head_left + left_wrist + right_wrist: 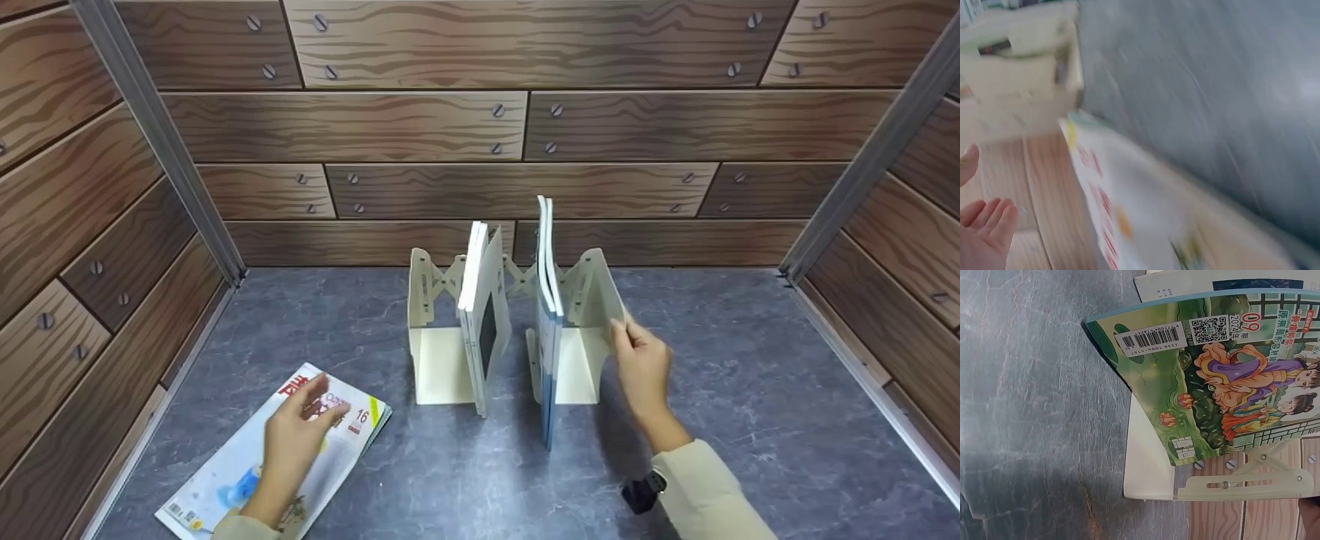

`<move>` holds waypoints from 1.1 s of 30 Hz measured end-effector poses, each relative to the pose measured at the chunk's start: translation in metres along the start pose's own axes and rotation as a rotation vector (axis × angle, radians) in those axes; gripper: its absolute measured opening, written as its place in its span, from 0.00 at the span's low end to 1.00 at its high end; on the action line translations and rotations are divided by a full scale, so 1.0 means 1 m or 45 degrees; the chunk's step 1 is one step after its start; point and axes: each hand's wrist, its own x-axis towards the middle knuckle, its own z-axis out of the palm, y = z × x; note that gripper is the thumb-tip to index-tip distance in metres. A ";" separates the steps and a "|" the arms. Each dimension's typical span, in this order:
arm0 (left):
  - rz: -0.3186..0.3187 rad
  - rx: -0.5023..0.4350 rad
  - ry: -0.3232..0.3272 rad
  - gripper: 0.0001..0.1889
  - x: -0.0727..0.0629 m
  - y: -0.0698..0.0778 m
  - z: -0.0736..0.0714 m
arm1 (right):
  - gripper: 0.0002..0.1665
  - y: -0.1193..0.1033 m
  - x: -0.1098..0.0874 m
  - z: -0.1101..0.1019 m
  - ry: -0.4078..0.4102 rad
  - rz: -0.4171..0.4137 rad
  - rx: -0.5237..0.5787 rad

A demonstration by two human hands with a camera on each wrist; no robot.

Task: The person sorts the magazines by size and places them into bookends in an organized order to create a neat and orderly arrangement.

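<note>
A cream expandable metal bookend (442,367) stands in the middle of the grey surface. My right hand (645,367) pinches the front edge of its right end panel. Inside, a few thin books (471,315) lean in the left part, and upright magazines (551,307) stand in the right part. The right wrist view shows a magazine's illustrated back cover (1213,377) beside the bookend's slotted panel. Over at the left, my left hand (292,442) hovers above a magazine (217,465) lying flat, thumb and fingers spread apart. The left wrist view is blurred.
Wood-patterned walls (517,127) enclose the surface at the back and both sides. Grey metal strips (161,142) run along the corners. A black watch (643,491) sits on my right wrist.
</note>
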 end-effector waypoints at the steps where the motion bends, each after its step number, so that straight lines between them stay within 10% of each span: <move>1: -0.031 0.012 -0.028 0.33 0.003 -0.004 -0.007 | 0.14 0.000 0.000 0.000 0.004 -0.001 -0.002; 10: -0.296 0.251 -0.284 0.44 0.024 -0.039 -0.065 | 0.13 -0.001 0.003 -0.001 0.022 -0.024 -0.002; 16: -0.357 0.447 -0.312 0.45 0.029 -0.069 -0.090 | 0.13 -0.001 0.004 0.000 0.011 -0.020 -0.003; 33: -0.350 0.763 -0.411 0.41 0.030 -0.079 -0.094 | 0.14 -0.002 0.008 0.000 -0.006 -0.027 -0.002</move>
